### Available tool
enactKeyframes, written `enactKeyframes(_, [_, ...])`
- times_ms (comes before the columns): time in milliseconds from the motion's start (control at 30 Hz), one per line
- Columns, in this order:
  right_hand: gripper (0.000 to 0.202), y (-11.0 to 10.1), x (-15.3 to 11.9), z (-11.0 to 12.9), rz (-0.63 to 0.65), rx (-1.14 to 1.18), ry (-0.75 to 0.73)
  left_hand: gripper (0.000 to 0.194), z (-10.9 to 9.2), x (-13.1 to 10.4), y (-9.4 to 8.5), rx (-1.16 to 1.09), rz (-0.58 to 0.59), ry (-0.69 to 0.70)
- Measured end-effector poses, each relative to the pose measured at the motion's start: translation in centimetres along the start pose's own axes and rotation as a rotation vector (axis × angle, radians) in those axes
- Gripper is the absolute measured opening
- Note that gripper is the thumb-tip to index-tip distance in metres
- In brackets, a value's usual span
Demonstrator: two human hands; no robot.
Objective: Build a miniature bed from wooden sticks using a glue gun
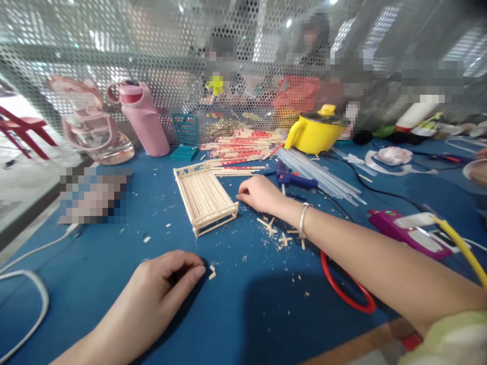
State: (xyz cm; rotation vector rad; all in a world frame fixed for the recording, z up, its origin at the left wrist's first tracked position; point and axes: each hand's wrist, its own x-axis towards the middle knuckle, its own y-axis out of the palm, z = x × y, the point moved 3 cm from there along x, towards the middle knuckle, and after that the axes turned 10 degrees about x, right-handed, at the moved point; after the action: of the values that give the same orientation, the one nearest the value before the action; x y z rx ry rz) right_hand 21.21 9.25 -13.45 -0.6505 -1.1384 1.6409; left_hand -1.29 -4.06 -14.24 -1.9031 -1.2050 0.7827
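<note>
A miniature bed (pixel 207 195) made of pale wooden sticks stands on the blue tabletop (pixel 224 314). My right hand (pixel 262 195) is just right of its near corner, with fingers bent and pinched together; anything between the fingertips is hidden. My left hand (pixel 163 284) rests nearer to me, its thumb and forefinger tips closed together. Two short cut pieces of stick (pixel 212 272) lie beside those fingertips. Whether the left fingers hold anything cannot be made out. Small stick offcuts (pixel 270 226) are scattered below my right wrist.
Behind the bed lie wooden sticks in red-marked wrappers (pixel 243 147). A blue glue gun (pixel 297 178) and clear glue sticks (pixel 323 175) lie right. A yellow pot (pixel 317 133), pink bottle (pixel 146 121) and clear jug (pixel 95 137) stand at the back. A purple power strip (pixel 411 234) and red loop (pixel 346 289) flank my right forearm.
</note>
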Motion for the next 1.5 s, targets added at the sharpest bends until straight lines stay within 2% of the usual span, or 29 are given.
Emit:
enactKeyframes(133, [0.017,0.4,0.8,-0.2,0.006,0.017,0.045,0.027,-0.3,-0.1,-0.4,-0.002,-0.067,0.019])
enactKeyframes(267, [0.017,0.0,1.0,0.0,0.061,0.033,0.08,0.022,-0.2,-0.2,-0.5,0.018,-0.071,0.079])
enactKeyframes(333, [0.016,-0.9,-0.2,0.5,0.052,0.025,0.094,0.02,-0.2,-0.3,-0.4,0.037,-0.074,0.115])
enactKeyframes(467, [0.018,-3.3,-4.0,1.1,-0.091,-0.003,0.135,0.02,-0.3,-0.5,-0.3,0.086,-0.093,0.184])
enactKeyframes(533, [0.019,-3.8,-5.0,0.9,-0.085,0.002,0.17,0.018,-0.5,-0.7,-0.2,0.1,-0.092,0.197])
enactKeyframes(600, [0.018,-3.5,-4.9,0.4,-0.033,0.021,0.19,0.015,-0.6,-0.8,-0.2,0.086,-0.079,0.184])
enactKeyframes(800, [0.015,-2.3,-1.0,-0.2,0.073,0.019,0.126,0.015,-0.5,-0.6,0.1,0.071,-0.037,0.16])
enactKeyframes(867, [0.014,-2.1,-0.6,0.1,0.122,0.027,0.106,0.016,-0.4,-0.5,0.2,0.066,-0.029,0.159])
enactKeyframes(1000, [0.011,-2.6,-2.5,1.6,0.248,0.031,0.06,0.017,-0.2,-0.5,0.4,0.056,0.008,0.152])
enactKeyframes(1133, [0.023,-2.6,-6.0,3.6,0.379,0.088,-0.097,0.019,-0.3,-0.5,0.5,0.057,0.001,0.136])
enactKeyframes(1300, [0.021,-1.3,-6.8,3.4,0.327,0.05,-0.19,0.021,-0.6,-0.6,0.6,0.093,-0.044,0.136])
enactKeyframes(1400, [0.016,-0.9,-6.5,3.0,0.31,0.049,-0.145,0.02,-0.6,-0.5,0.6,0.117,-0.066,0.137])
enactKeyframes(1500, [0.014,-0.7,-7.1,4.3,0.304,0.082,-0.091,0.019,-0.6,-0.5,0.5,0.124,-0.095,0.134])
